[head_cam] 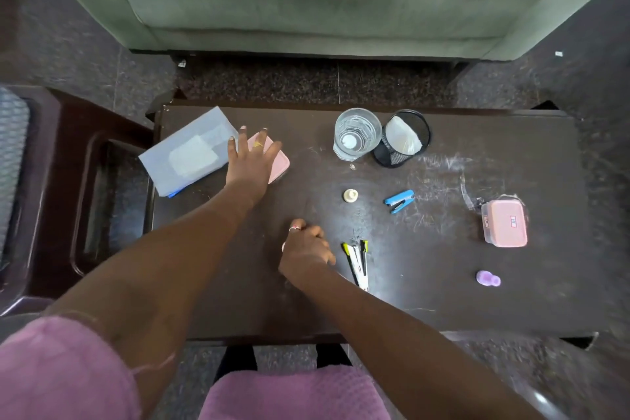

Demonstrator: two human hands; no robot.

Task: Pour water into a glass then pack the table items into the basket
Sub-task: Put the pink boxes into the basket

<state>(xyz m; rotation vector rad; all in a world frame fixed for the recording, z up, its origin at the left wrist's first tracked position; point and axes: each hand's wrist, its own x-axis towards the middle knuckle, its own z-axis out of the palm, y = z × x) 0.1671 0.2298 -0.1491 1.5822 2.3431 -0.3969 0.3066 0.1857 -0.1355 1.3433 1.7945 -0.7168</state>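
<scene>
Leftmost, a translucent folder [188,155] overhangs the table [443,283] edge; a nudge could tip it off. The left hand [250,160] lies flat, fingers spread, on a pink case [278,164] beside it. The right hand [305,252] is curled, possibly pinching something small; I cannot tell what. Pens [358,261] lie just beside it. The filled glass [356,135] touches the mesh basket [402,138]: dropping items in carelessly risks a spill. Stapler [399,201] and pink box [505,223] remain unpacked.

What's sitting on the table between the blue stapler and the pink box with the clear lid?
Nothing: in the head view only bare, scratched table lies between the blue stapler and the pink box.
</scene>
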